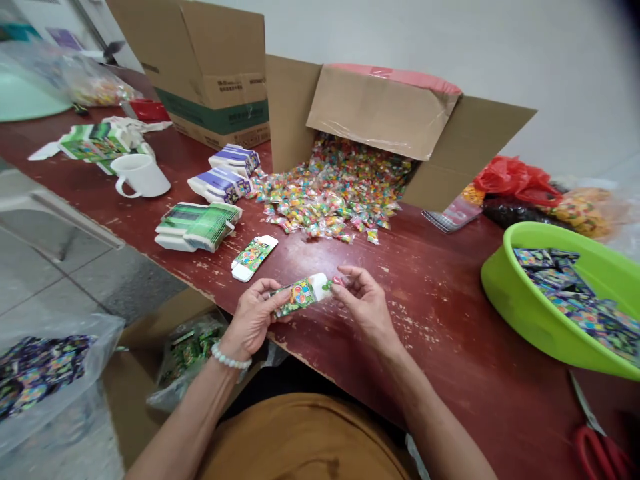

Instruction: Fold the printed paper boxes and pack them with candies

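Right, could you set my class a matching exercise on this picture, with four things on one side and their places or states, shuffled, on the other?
1. Mug
2. Basin
3. Scissors
4. Left hand

A. Holding a small printed box
B. White, standing on the table
C. Bright green, with dark packets inside
D. Red-handled, at the picture's lower right

Pairs: 1-B, 2-C, 3-D, 4-A

Looks like a small packing workshop here: scuffed red tabletop (430,327), an open carton (385,110) spilling wrapped sweets (330,200), bundles of flat printed boxes (200,225), a lime-green basin (495,280) of packets (565,287), and a plastic bag (107,330) full below!
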`<state>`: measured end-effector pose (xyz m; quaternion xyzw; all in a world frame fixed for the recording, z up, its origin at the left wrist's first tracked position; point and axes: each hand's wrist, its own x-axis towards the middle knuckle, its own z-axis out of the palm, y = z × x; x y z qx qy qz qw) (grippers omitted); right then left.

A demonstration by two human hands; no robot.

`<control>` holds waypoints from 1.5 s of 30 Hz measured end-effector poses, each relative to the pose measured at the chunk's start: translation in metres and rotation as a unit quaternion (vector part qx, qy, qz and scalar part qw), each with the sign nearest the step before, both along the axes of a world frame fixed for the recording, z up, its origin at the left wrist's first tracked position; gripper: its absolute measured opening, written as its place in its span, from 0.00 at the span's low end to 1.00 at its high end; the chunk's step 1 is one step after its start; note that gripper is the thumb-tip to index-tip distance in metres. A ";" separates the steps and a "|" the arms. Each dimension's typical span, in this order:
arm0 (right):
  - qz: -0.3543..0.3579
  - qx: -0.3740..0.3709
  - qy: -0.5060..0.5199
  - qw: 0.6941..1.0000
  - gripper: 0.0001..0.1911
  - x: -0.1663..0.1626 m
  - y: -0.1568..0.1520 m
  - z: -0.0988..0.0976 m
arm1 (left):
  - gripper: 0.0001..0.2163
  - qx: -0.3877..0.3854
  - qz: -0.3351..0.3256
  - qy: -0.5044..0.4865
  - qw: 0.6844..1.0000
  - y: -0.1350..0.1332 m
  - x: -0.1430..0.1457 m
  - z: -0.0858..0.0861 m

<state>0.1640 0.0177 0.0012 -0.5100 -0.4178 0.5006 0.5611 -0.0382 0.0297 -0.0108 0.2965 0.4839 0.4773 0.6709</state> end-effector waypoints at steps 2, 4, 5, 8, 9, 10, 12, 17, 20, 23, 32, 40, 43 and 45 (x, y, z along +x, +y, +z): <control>-0.025 0.012 0.001 1.000 0.20 -0.006 -0.001 -0.002 | 0.19 -0.007 -0.034 -0.033 0.999 -0.007 0.002 -0.001; -0.031 0.023 -0.018 0.999 0.19 -0.006 0.001 -0.004 | 0.19 -0.012 -0.079 -0.054 0.995 -0.014 0.004 -0.002; -0.025 0.025 -0.037 0.999 0.19 -0.004 0.002 -0.005 | 0.19 -0.014 -0.105 -0.061 0.993 -0.017 0.006 -0.003; -0.002 0.033 -0.107 0.994 0.18 -0.001 0.005 -0.003 | 0.23 -0.012 -0.173 -0.077 0.982 -0.023 0.012 -0.004; -0.002 0.040 -0.128 0.991 0.17 0.000 0.005 -0.001 | 0.22 -0.009 -0.188 -0.078 0.979 -0.023 0.014 -0.004; -0.004 0.047 -0.148 0.988 0.17 0.001 0.004 0.001 | 0.21 -0.005 -0.201 -0.078 0.977 -0.024 0.016 -0.003; 0.007 0.058 -0.194 0.979 0.16 0.001 0.001 0.006 | 0.19 0.004 -0.214 -0.075 0.974 -0.023 0.019 -0.002; 0.121 0.104 -0.241 0.957 0.11 0.001 -0.004 0.013 | 0.24 0.037 -0.230 -0.056 0.971 -0.023 0.023 0.003; 0.119 0.099 -0.182 0.971 0.10 -0.002 -0.003 0.011 | 0.27 0.033 -0.235 -0.054 0.970 -0.025 0.025 0.006; 0.123 -0.017 -0.061 0.990 0.11 -0.006 -0.002 0.004 | 0.22 0.031 -0.226 -0.048 0.972 -0.027 0.028 0.006; 0.204 -0.127 0.186 0.953 0.24 -0.003 -0.007 0.000 | 0.21 0.009 -0.179 -0.053 0.982 -0.022 0.033 0.007; 0.149 -0.021 0.045 0.988 0.12 -0.016 -0.006 -0.012 | 0.18 0.011 -0.162 -0.078 0.984 -0.025 0.035 0.007; 0.114 0.121 -0.143 0.976 0.08 -0.013 -0.007 -0.008 | 0.21 -0.088 -0.182 -0.165 0.965 -0.022 0.031 0.011; 0.134 0.187 -0.220 0.948 0.08 -0.010 -0.008 -0.005 | 0.20 -0.123 -0.171 -0.211 0.955 -0.021 0.030 0.014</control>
